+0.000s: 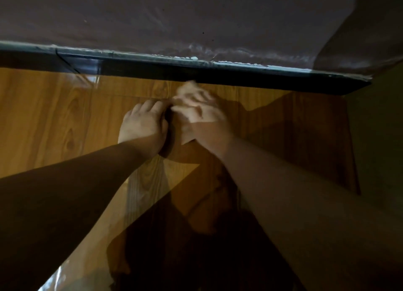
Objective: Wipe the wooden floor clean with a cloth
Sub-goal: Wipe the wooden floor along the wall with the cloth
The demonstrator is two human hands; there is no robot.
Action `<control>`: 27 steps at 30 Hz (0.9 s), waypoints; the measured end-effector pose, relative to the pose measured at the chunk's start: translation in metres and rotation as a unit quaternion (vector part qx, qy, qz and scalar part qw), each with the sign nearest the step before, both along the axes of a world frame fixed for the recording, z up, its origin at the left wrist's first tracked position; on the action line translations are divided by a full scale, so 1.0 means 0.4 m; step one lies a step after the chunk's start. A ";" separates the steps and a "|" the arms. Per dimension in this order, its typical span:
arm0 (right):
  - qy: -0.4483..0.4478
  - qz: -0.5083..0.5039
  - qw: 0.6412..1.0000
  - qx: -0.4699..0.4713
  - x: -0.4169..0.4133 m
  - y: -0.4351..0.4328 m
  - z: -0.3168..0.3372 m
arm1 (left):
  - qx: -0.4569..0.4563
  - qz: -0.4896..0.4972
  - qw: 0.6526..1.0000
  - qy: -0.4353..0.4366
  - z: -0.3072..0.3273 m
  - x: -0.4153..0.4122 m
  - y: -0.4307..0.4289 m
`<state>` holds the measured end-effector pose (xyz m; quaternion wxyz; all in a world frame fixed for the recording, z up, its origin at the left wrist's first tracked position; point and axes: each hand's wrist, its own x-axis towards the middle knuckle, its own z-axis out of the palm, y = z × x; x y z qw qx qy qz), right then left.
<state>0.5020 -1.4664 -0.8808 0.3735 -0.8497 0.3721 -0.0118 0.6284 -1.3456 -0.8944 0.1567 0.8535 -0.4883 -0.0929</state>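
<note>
The wooden floor is glossy orange-brown planks. A pale cloth lies on it close to the dark baseboard, mostly hidden under my right hand. That hand is motion-blurred and presses down on the cloth with its fingers spread toward the left. My left hand rests palm down on the bare floor just left of the cloth, its fingertips close to the cloth's edge. Both forearms reach in from the bottom of the view.
A dark baseboard runs across the view just beyond the hands, with a brownish wall above it. Another wall closes off the right side, forming a corner. Shadows and a shiny reflection cover the near floor.
</note>
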 end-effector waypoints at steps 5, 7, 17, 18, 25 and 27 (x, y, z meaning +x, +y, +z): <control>-0.174 -0.232 0.948 0.132 -0.048 0.006 0.011 | 0.039 0.003 0.996 0.082 0.025 -0.052 -0.056; -0.100 -0.321 0.941 0.033 -0.134 -0.052 -0.008 | 0.079 -0.065 0.992 0.067 0.025 -0.109 -0.093; 0.186 -0.190 0.957 -0.119 -0.408 -0.197 -0.052 | 0.066 -0.223 0.916 0.328 -0.033 -0.199 -0.091; 0.189 -0.183 0.958 -0.115 -0.422 -0.210 -0.050 | 0.033 -0.168 0.922 0.347 -0.020 -0.155 -0.112; 0.194 -0.111 0.972 -0.069 -0.463 -0.220 -0.059 | 0.145 -0.102 0.980 -0.088 -0.016 -0.289 -0.142; 0.181 -0.084 0.976 -0.091 -0.492 -0.258 -0.033 | 0.111 -0.392 0.913 -0.032 -0.019 -0.417 -0.129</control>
